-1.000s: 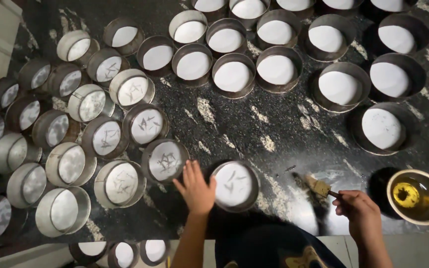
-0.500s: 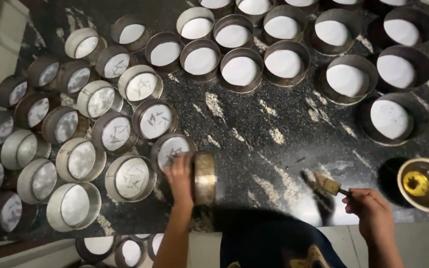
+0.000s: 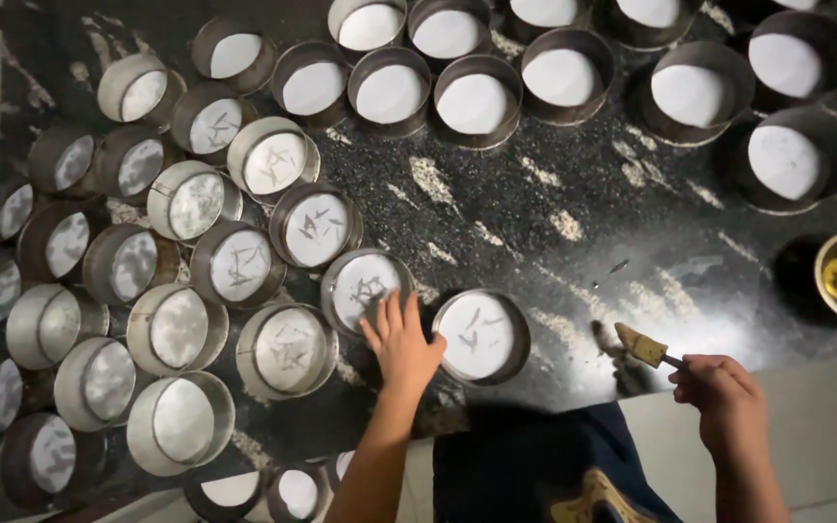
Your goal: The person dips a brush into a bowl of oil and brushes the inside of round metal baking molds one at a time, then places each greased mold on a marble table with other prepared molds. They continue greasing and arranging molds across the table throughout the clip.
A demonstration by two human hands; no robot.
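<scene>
My left hand rests spread against a paper-lined round cake tin near the table edge — right hand pinching the oil brush. Left-side tins look brushed (streaky); the back rows look untouched.

- I see both forearms bare all the way to the bottom edge of my view; no sleeve shows on either one.
- My left grip carries no glove, ring or band.
- My right grip is likewise bare, with no watch at the wrist.
- Between the two grips, lower down, I make out a dark navy garment with a yellow-gold printed pattern at its bottom edge.
</scene>
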